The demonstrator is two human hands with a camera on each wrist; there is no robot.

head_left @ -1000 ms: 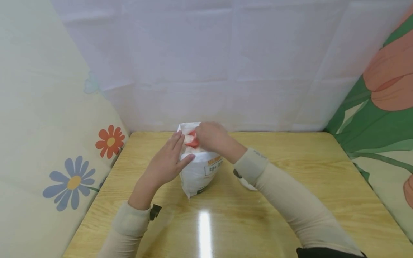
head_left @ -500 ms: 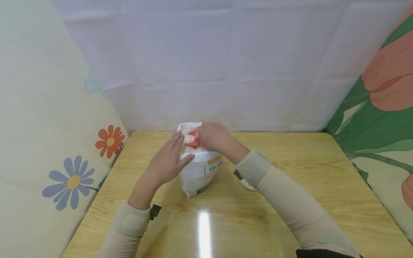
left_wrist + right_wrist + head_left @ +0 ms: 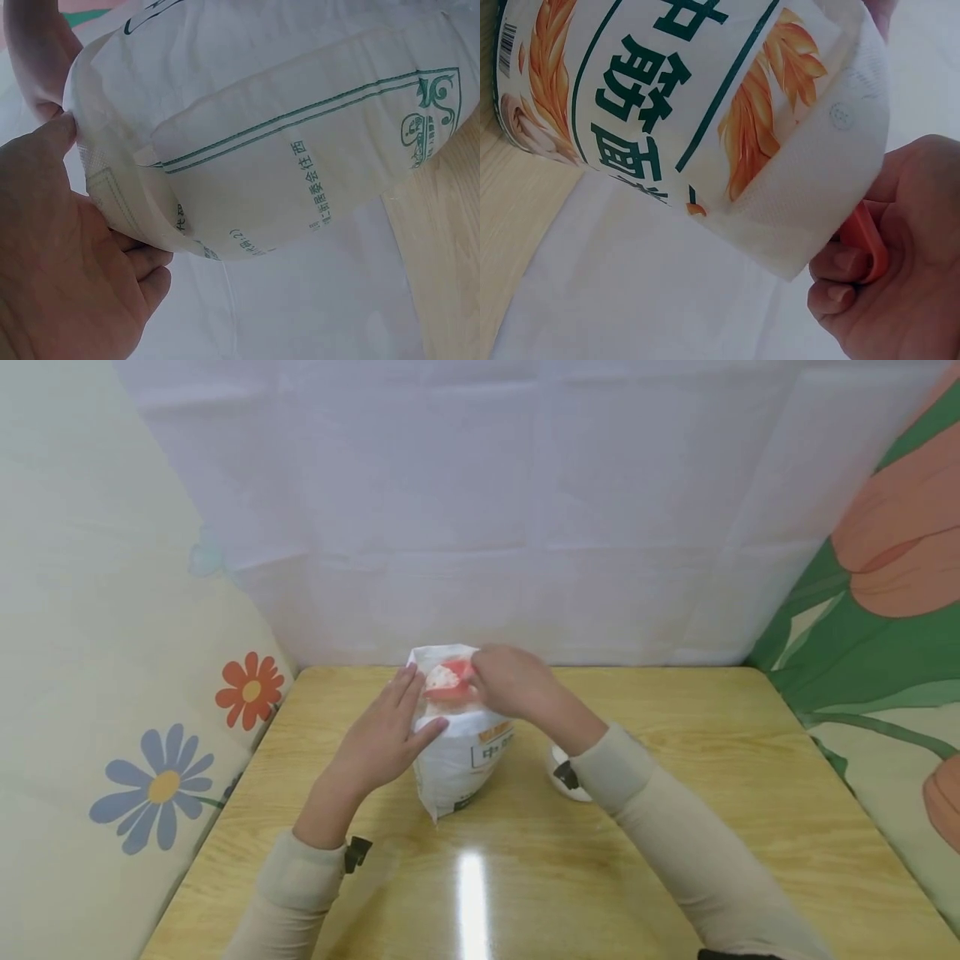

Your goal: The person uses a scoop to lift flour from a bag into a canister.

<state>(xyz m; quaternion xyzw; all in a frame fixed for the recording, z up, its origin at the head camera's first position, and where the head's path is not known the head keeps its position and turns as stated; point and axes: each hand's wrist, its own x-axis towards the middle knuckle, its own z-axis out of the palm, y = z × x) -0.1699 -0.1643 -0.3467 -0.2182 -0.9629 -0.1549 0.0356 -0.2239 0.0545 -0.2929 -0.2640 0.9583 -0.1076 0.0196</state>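
Left hand [image 3: 380, 737] spread wide against bag [image 3: 452, 768]; right hand [image 3: 517, 681] grips red scoop [image 3: 450, 693]; table [image 3: 660, 678] back edge near, right edge well apart

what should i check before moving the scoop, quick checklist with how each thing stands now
1. Right hand has a firm-looking grip on the red scoop: ok, fingers curled round its handle.
2. Scoop loaded: ok, white powder sits in it.
3. Bag standing with its mouth open: ok.
4. Left hand in place at the bag: ok, touching near the rim.
5. Scoop lifted clear of the bag's rim: cannot tell, its height is unclear.
6. White dish fully in sight: not ok, the right sleeve partly covers it.
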